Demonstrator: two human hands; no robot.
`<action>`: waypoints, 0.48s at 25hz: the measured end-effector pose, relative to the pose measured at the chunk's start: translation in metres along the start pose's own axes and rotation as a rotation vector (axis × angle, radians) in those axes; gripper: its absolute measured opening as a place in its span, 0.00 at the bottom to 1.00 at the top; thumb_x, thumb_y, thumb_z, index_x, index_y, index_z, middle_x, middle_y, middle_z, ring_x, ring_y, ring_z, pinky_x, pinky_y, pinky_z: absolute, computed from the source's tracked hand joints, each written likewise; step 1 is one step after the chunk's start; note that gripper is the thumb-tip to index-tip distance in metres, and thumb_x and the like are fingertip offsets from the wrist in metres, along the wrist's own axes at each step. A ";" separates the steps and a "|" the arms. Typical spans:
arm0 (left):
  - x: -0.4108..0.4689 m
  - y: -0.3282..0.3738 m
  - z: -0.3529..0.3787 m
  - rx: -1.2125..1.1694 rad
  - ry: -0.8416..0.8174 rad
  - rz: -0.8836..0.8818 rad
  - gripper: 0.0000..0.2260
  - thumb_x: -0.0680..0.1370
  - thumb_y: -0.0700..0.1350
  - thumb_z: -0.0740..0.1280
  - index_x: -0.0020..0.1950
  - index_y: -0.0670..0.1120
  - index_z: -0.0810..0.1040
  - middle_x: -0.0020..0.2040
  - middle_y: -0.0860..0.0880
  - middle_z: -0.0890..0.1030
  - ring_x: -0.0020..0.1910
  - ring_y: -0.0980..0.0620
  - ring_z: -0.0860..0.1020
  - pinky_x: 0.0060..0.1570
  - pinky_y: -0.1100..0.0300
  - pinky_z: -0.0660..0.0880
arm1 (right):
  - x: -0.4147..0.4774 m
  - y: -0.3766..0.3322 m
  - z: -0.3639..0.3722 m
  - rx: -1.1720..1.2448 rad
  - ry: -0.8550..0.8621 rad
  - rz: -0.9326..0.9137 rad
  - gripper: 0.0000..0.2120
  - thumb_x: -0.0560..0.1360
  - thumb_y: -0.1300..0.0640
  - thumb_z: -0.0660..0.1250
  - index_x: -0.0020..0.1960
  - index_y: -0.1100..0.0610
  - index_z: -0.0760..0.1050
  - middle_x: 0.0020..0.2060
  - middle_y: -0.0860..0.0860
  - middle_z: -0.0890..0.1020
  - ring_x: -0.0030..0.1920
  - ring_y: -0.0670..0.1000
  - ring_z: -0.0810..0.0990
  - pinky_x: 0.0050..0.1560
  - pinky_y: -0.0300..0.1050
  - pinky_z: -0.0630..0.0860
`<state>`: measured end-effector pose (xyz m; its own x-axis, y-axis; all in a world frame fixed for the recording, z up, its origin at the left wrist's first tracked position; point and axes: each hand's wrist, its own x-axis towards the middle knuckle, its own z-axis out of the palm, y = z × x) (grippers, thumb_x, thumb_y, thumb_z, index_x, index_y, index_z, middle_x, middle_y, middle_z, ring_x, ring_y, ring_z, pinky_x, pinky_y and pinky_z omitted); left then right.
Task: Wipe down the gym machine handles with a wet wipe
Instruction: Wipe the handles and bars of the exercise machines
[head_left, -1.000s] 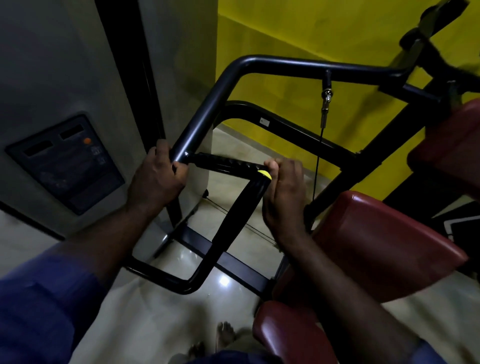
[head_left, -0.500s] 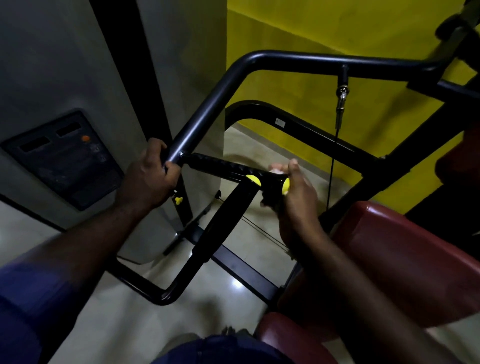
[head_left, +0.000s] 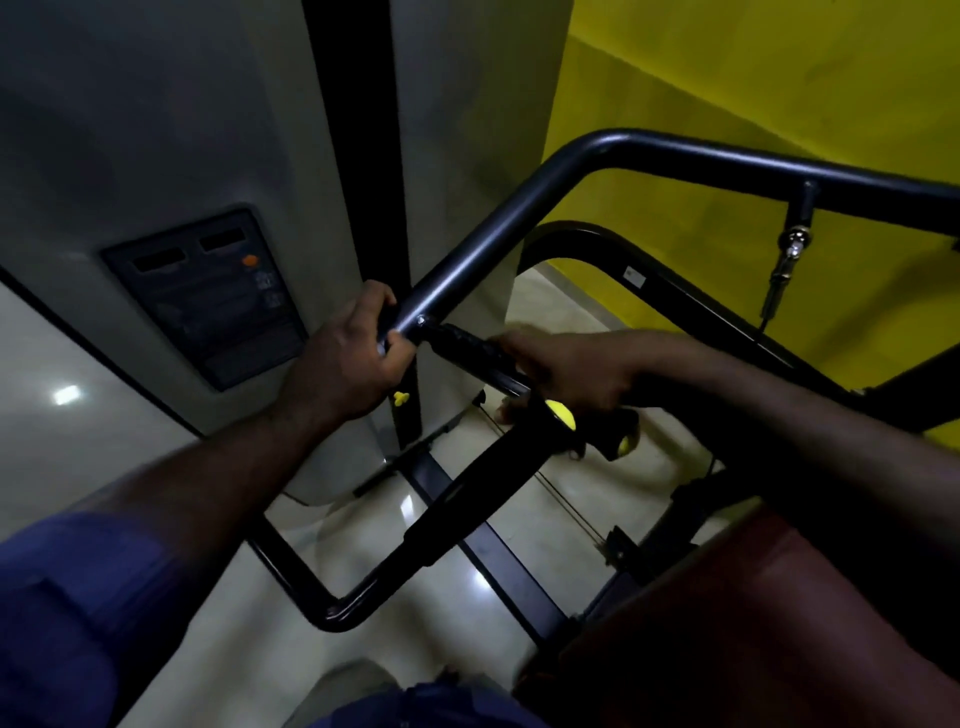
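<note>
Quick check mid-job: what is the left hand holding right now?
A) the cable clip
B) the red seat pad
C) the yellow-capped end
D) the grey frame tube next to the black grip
D: the left hand is wrapped round the grey frame tube just where the black grip begins, while the right hand is curled over that grip.

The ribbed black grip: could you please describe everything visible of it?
The ribbed grip is black, rubbery-looking, with raised ridges. It slopes down to the right from a bolted joint on the grey bar, ending in a yellow cap. The right hand wraps its middle; the left hand grips the bar beside its upper end.
</note>
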<state>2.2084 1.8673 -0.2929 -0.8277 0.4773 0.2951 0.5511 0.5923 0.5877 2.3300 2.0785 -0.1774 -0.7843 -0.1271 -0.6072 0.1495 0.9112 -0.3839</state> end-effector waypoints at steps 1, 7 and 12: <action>-0.001 0.000 0.000 0.001 -0.009 -0.002 0.11 0.79 0.44 0.64 0.61 0.48 0.69 0.45 0.46 0.76 0.37 0.46 0.75 0.36 0.53 0.73 | 0.022 -0.003 -0.002 -0.060 0.046 0.003 0.21 0.76 0.54 0.75 0.65 0.61 0.76 0.46 0.56 0.85 0.43 0.55 0.85 0.41 0.52 0.81; -0.001 -0.005 -0.005 -0.098 -0.014 0.014 0.11 0.80 0.45 0.58 0.60 0.47 0.72 0.49 0.45 0.78 0.44 0.45 0.76 0.44 0.47 0.75 | 0.095 -0.031 -0.010 0.400 -0.085 0.067 0.11 0.84 0.57 0.62 0.51 0.63 0.78 0.34 0.54 0.78 0.28 0.49 0.76 0.31 0.42 0.76; -0.001 -0.007 -0.004 -0.107 -0.011 -0.011 0.11 0.80 0.46 0.56 0.61 0.48 0.72 0.47 0.44 0.78 0.42 0.43 0.77 0.43 0.45 0.76 | 0.031 0.006 0.005 -0.228 0.046 -0.231 0.32 0.85 0.60 0.60 0.84 0.53 0.48 0.76 0.53 0.68 0.72 0.50 0.71 0.66 0.36 0.69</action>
<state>2.2045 1.8603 -0.2945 -0.8319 0.4786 0.2807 0.5274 0.5247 0.6683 2.3094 2.0779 -0.2015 -0.8089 -0.3279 -0.4881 -0.1702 0.9251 -0.3393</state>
